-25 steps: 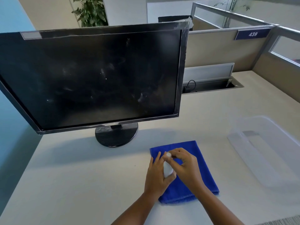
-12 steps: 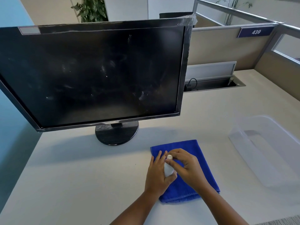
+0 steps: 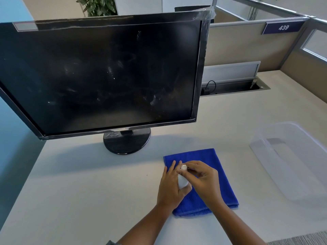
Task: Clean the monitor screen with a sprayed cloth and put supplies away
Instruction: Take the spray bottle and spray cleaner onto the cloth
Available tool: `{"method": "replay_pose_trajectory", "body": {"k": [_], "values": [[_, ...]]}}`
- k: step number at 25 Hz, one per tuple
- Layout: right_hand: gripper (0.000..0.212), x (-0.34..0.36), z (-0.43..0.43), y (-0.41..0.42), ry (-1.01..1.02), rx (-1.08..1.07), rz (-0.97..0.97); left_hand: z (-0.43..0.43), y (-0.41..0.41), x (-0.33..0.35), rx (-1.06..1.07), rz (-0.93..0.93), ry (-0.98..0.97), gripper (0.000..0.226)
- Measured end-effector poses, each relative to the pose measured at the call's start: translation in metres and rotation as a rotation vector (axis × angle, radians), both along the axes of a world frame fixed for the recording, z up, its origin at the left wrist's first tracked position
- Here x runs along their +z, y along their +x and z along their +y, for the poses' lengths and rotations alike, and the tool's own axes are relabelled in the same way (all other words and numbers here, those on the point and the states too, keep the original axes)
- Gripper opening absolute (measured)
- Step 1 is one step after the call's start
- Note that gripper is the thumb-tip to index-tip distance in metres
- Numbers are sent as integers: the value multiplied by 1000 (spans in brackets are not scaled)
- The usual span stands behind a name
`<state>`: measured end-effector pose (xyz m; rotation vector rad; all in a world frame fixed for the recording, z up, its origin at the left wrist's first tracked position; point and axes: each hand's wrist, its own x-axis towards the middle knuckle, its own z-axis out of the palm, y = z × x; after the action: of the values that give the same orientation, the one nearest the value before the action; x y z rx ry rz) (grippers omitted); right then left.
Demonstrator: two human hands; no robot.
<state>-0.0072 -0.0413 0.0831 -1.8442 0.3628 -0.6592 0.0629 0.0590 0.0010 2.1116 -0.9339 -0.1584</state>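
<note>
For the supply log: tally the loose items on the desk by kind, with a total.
Monitor: 1
Blue cloth: 1
White spray bottle, gripped in the left hand, right hand at its cap: 1
Clear plastic bin: 1
Total: 4

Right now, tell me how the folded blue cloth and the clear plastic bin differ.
The folded blue microfibre cloth is opaque and vivid; the clear plastic bin is see-through and pale. The cloth lies flat and soft; the bin is rigid with raised walls. Both hands hold a small white spray bottle over the cloth; nothing touches the bin. Both rest on the white desk, right of the monitor stand.
</note>
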Motion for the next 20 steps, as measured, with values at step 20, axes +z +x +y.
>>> {"method": "replay_pose_trajectory", "body": {"k": [20], "values": [[25,12,-22,1,8,268,154,-1,0,-1,-19,30,12,64]]}}
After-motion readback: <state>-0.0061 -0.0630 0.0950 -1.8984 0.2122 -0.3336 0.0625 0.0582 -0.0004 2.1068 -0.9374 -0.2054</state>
